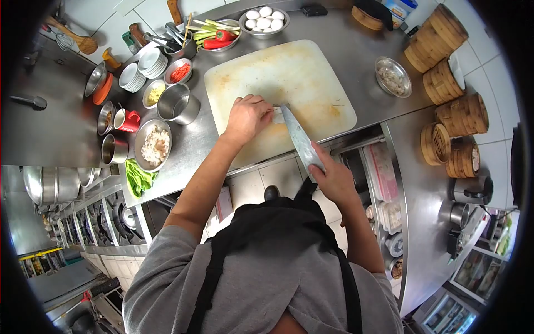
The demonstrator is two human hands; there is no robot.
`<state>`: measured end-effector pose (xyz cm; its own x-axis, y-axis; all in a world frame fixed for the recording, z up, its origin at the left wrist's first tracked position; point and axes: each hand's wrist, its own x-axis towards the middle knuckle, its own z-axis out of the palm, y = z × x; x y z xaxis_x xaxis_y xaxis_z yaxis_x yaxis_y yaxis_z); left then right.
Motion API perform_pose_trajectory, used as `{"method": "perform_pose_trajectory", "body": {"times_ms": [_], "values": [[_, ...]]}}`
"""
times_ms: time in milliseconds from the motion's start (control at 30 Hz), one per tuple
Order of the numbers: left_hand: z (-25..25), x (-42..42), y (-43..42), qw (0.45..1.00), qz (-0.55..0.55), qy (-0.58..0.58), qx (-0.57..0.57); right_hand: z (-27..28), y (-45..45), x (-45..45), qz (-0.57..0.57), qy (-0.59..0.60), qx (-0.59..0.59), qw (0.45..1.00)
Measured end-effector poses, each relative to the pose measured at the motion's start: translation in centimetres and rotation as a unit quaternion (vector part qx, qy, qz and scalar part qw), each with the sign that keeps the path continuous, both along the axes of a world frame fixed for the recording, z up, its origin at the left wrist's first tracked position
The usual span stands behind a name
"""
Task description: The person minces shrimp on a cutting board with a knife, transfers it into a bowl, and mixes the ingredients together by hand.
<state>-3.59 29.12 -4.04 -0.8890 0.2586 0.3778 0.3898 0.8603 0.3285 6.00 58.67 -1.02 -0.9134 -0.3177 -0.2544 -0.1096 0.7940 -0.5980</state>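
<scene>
My left hand (248,118): fingers bent well in, their tips lowered on a small white piece (277,115), which they hold against the board; how firmly, I cannot tell. My right hand (332,173): fingers closed round the rear end of a broad knife (301,137), the handle mostly hidden in my grip. The blade slants away from me and to the left, its far end just beside the white piece. Both lie over the near part of a pale, stained cutting board (267,67), set on a steel counter (364,67). Left of the board: a steel pot (189,109), white chunks (156,146) in a bowl, red strips (179,73) in a smaller one, and leafy greens (139,178) at the counter's edge. Beyond the board: red peppers (224,36) with green stalks, and a bowl of white eggs (264,21). Far right: bamboo steamers (445,33), stacked along the wall.
</scene>
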Motion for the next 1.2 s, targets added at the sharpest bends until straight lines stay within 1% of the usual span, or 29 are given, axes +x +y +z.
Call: {"method": "perform_pose_trajectory", "body": {"times_ms": [33, 100, 167, 267, 333, 367, 433, 467, 533, 600, 700, 767, 800, 833, 867, 933, 967, 1000, 1033, 1067, 1100, 1167, 1200], "values": [[0.2, -0.1, 0.1, 1.000, 0.000, -0.019, -0.022, 0.1, 0.0, 0.0, 0.000, -0.007, 0.000, 1.000], [0.0, -0.3, 0.2, 1.000, -0.002, -0.018, -0.021, 0.2, 0.0, 0.1, 0.000, -0.013, 0.000, 1.000], [0.0, -0.6, 0.4, 1.000, -0.004, -0.018, -0.020, -0.1, 0.0, 0.3, -0.006, 0.010, -0.028, 1.000], [-0.1, -1.0, 0.5, 1.000, -0.007, -0.019, -0.020, -0.6, 0.2, 0.2, 0.001, 0.014, -0.023, 1.000], [-0.3, -1.5, 0.1, 0.999, -0.013, -0.034, 0.030, -0.7, 0.4, 0.1, 0.001, 0.007, -0.029, 1.000], [-0.2, -1.5, -0.1, 0.999, -0.016, -0.036, 0.028, -0.7, 0.4, 0.1, 0.001, 0.000, -0.036, 0.999], [0.0, -1.7, -0.4, 0.990, -0.007, -0.077, 0.117, -0.2, 0.5, -0.1, -0.001, -0.011, -0.029, 1.000], [0.3, -1.7, -0.5, 0.990, -0.010, -0.077, 0.114, -0.1, 0.5, -0.1, 0.001, -0.020, -0.021, 1.000], [0.9, -1.8, -0.8, 0.984, 0.012, -0.105, 0.146, -0.2, 0.6, 0.0, -0.002, -0.012, -0.029, 1.000], [2.3, -2.1, -0.5, 0.984, 0.008, -0.111, 0.141, -0.4, 1.1, 0.2, -0.005, -0.004, -0.036, 0.999], [3.7, -3.2, 1.2, 0.986, -0.013, -0.105, 0.129, -0.6, 2.8, 1.0, -0.031, 0.018, -0.063, 0.997], [3.6, -4.4, 3.0, 0.988, -0.035, -0.092, 0.121, -0.4, 4.5, 1.6, -0.091, 0.034, -0.067, 0.993], [3.3, -5.1, 4.4, 0.990, -0.071, -0.051, 0.113, -0.1, 5.3, 1.8, -0.097, 0.035, -0.065, 0.993], [3.0, -5.9, 5.8, 0.989, -0.106, -0.009, 0.105, 0.2, 6.2, 2.1, -0.135, 0.027, -0.069, 0.988], [2.7, -6.7, 7.4, 0.988, -0.113, -0.010, 0.106, 0.4, 7.0, 2.5, -0.175, 0.020, -0.072, 0.982], [2.1, -8.2, 10.6, 0.986, -0.150, 0.046, 0.056, 0.7, 8.3, 3.1, -0.202, 0.033, -0.083, 0.975], [1.9, -8.8, 11.8, 0.992, -0.125, 0.004, -0.026, 1.1, 8.7, 3.3, -0.232, 0.005, -0.085, 0.969], [1.8, -9.4, 12.5, 0.991, -0.132, 0.004, -0.025, 1.4, 9.1, 3.6, -0.261, -0.023, -0.088, 0.961], [1.7, -10.1, 13.2, 0.975, -0.138, -0.015, -0.174, 1.4, 9.4, 3.9, -0.268, -0.023, -0.087, 0.959], [1.9, -10.3, 13.8, 0.937, -0.140, -0.031, -0.320, 1.5, 9.5, 4.1, -0.281, -0.024, -0.095, 0.955], [2.0, -10.2, 14.1, 0.936, -0.144, -0.031, -0.319, 1.6, 9.7, 4.3, -0.292, -0.025, -0.104, 0.951], [2.2, -9.6, 14.0, 0.881, -0.154, -0.021, -0.446, 1.1, 9.9, 4.6, -0.298, -0.016, -0.117, 0.947], [2.2, -9.2, 13.8, 0.880, -0.155, -0.022, -0.447, 0.9, 9.9, 4.8, -0.299, -0.007, -0.131, 0.945]]}}
